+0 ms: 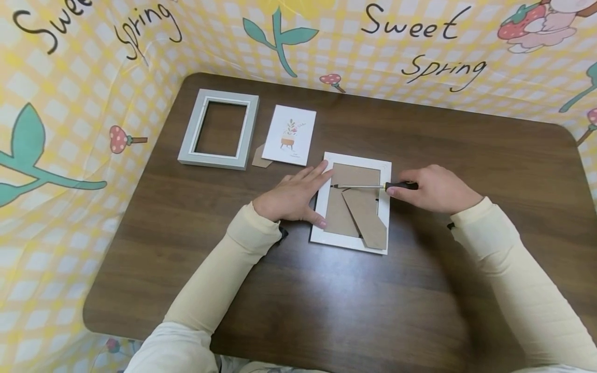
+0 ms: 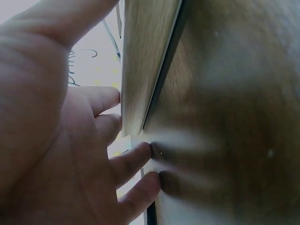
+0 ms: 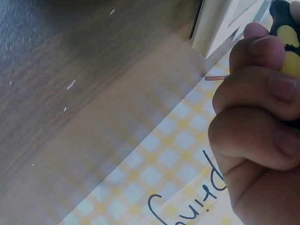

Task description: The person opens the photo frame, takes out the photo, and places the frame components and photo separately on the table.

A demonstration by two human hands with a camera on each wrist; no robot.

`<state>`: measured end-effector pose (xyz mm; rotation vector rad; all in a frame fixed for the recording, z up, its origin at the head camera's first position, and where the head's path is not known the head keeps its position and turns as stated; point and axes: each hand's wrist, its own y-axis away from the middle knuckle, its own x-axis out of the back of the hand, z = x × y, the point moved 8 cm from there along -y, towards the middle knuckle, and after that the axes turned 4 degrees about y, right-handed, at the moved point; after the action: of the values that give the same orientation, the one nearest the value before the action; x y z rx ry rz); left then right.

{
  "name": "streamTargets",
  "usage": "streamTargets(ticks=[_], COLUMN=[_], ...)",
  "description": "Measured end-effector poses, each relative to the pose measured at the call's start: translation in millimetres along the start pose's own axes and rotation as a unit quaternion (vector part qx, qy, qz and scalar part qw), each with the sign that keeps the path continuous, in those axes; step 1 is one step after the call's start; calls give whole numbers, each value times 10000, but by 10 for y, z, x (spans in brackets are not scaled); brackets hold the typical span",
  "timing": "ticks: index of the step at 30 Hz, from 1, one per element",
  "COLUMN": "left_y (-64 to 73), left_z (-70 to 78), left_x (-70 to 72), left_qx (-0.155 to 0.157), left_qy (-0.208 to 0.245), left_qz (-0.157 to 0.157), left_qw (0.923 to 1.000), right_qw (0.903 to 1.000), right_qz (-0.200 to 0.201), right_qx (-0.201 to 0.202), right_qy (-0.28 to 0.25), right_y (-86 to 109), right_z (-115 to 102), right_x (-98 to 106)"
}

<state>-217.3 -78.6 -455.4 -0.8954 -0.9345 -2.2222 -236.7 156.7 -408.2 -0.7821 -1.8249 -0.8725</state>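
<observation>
A white picture frame (image 1: 318, 236) lies face down on the table, its brown backing board (image 1: 339, 217) and folded stand (image 1: 370, 220) facing up. My left hand (image 1: 294, 194) spreads along the frame's left side, with thumb and fingertips resting on its border; in the left wrist view two fingertips (image 2: 108, 99) meet the frame's edge. My right hand (image 1: 436, 189) grips the black and yellow handle of a screwdriver (image 1: 364, 186). The shaft lies across the backing, its tip at a small dark tab on the left inner edge. Curled fingers wrap the handle (image 3: 289, 37) in the right wrist view.
A grey empty frame (image 1: 188, 140) sits at the table's far left. Beside it, a white card with a plant-pot drawing (image 1: 291, 129) overlaps a brown board piece (image 1: 261, 157). Yellow checked cloth (image 1: 210, 31) hangs around the table's back and left edges.
</observation>
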Motion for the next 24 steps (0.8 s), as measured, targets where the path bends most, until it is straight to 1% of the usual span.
streamTargets(ticks=[3, 11, 19, 24], left_y=[-10, -36, -42, -10], left_z=[28, 63, 87, 38], left_x=[21, 57, 18, -33], left_qx=[-38, 12, 17, 125], left_qy=[10, -63, -58, 2], left_qz=[2, 44, -58, -153], left_qw=[10000, 10000, 10000, 9998], right_qw=[10000, 9993, 9982, 9965], right_qz=[-15, 213, 350, 485], right_qx=[-48, 147, 228, 353], right_qy=[4, 262, 436, 584], right_y=[8, -12, -25, -56], right_z=[20, -3, -67, -191], right_x=[25, 118, 160, 184])
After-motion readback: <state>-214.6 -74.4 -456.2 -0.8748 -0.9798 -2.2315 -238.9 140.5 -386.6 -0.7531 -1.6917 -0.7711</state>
